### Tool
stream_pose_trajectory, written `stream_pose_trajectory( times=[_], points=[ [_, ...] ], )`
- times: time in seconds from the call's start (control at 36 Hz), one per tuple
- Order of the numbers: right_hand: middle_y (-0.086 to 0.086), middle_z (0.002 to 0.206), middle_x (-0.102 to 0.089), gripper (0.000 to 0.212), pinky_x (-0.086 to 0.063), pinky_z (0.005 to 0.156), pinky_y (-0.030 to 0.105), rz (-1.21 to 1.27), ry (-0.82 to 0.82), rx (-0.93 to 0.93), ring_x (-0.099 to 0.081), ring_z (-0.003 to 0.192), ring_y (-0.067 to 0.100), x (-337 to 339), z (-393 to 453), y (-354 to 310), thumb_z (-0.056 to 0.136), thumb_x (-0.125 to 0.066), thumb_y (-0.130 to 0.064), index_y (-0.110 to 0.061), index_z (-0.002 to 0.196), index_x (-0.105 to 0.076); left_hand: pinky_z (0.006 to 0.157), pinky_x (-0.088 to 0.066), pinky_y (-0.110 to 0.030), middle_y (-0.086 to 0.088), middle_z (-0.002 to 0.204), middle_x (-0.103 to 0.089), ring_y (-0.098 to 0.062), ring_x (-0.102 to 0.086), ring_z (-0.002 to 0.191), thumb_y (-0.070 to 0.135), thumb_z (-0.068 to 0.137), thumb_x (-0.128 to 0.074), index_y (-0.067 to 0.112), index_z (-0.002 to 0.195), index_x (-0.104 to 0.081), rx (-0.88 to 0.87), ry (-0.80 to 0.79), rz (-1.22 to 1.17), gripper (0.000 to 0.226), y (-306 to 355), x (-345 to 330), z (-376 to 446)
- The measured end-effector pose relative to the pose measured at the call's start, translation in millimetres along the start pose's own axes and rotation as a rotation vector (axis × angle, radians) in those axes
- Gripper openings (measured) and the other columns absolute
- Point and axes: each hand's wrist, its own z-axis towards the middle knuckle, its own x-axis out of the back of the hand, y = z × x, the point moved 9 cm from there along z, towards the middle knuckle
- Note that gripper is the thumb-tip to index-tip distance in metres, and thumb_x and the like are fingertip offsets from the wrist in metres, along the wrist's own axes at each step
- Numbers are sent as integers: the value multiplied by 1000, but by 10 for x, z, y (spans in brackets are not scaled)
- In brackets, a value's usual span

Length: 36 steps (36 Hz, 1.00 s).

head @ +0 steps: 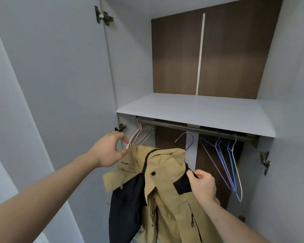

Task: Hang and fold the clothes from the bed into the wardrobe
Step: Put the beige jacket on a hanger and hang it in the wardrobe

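- The wardrobe (pixel 288 85) stands open in front of the person; its side walls are pale grey and its back panel is dark brown wood.
- A pale shelf (pixel 197 111) crosses the wardrobe at mid height, and the left door (pixel 51 76) is swung outward.
- The tan jacket (pixel 167 190), with a dark lining and black trim, is held up in front of the lower compartment, below the shelf; it hangs down out of the bottom of the view.
- A dark rail (pixel 197 128) runs just under the shelf.
- Purple, blue and white hangers (pixel 226 165) hang from the rail at the right, and pink hangers (pixel 140 135) hang at the left end.
- A purple hanger hook (pixel 188 139) rises from the jacket's collar, near the rail but not touching it.
- The left hand (pixel 107 149) pinches the jacket's left shoulder edge between thumb and fingers.
- The right hand (pixel 203 185) is curled and pinches a black strip at the jacket's right shoulder.
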Motion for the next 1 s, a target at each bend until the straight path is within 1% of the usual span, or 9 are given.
stream_pose_trajectory(
  times=[0.14, 0.22, 0.31, 0.44, 0.56, 0.75, 0.81, 0.89, 1.0],
  points=[
    [-4, 49, -43, 45, -39, 53, 29, -73, 20, -91, -48, 51, 12, -93, 263, 255, 85, -67, -45, -15, 56, -50, 94, -42, -30, 6, 119, -56, -20, -55, 113, 33, 89, -72, 33, 107, -58, -17, 4, -1, 23, 43, -65, 453],
    [-5, 69, -65, 33, -49, 64, 29, -80, 11, -152, -59, 66, 12, -184, 431, 380, 85, -67, -49, -18, 74, -67, 97, -45, -35, 1, 125, -55, -23, -54, 114, 31, 89, -72, 27, 115, -60, -10, -4, 5, 30, 46, -117, 729],
    [-3, 84, -70, 40, -39, 58, 22, -99, 49, -162, -48, 61, 3, -215, 609, 386, 86, -68, -49, -9, 92, -69, 104, -42, -33, -1, 134, -50, -25, -53, 121, 29, 89, -72, 22, 127, -59, -17, -12, 19, 41, 50, -169, 981],
    [1, 60, -58, 40, -40, 56, 27, -50, 53, -212, -55, 59, 15, -301, 887, 365, 89, -63, -47, -12, 68, -64, 102, -39, -26, 0, 144, -43, -21, -49, 127, 28, 88, -72, 22, 138, -52, -27, 2, -20, 55, 96, -205, 1356],
    [4, 67, -62, 42, -39, 57, 28, 8, -6, -271, -59, 66, 20, -460, 1089, 350, 93, -59, -45, -14, 64, -59, 110, -36, -30, 0, 152, -37, -23, -45, 134, 30, 87, -74, 25, 143, -47, -15, -20, -59, 63, 149, -231, 1638],
    [6, 104, -68, 35, -42, 64, 28, 24, -1, -382, -62, 86, 23, -660, 1364, 407, 97, -56, -47, -16, 108, -68, 115, -37, -39, -2, 161, -28, -30, -42, 140, 25, 88, -68, 26, 151, -37, -45, -89, 27, 70, 306, -396, 2061],
    [2, 93, -63, 36, -44, 70, 31, 62, 16, -417, -57, 78, 20, -693, 1456, 426, 99, -56, -45, -15, 115, -66, 119, -32, -39, -1, 165, -22, -29, -35, 146, 20, 90, -63, 27, 155, -33, -56, -132, 66, 72, 334, -483, 2178],
    [-2, 73, -49, 40, -34, 56, 28, 59, 45, -445, -45, 62, 13, -728, 1587, 431, 101, -52, -42, -7, 114, -66, 123, -24, -38, 1, 169, -13, -27, -25, 152, 10, 89, -52, 31, 158, -28, -47, -214, 100, 76, 333, -637, 2314],
    [12, 97, -65, 46, -40, 66, 29, 100, 45, -470, -58, 76, 26, -827, 1753, 389, 103, -49, -40, -2, 125, -61, 123, -10, -49, 7, 169, -11, -20, -14, 155, 20, 96, -43, 39, 160, -16, -2, -268, 202, 72, 266, -803, 2436]
  ],
)
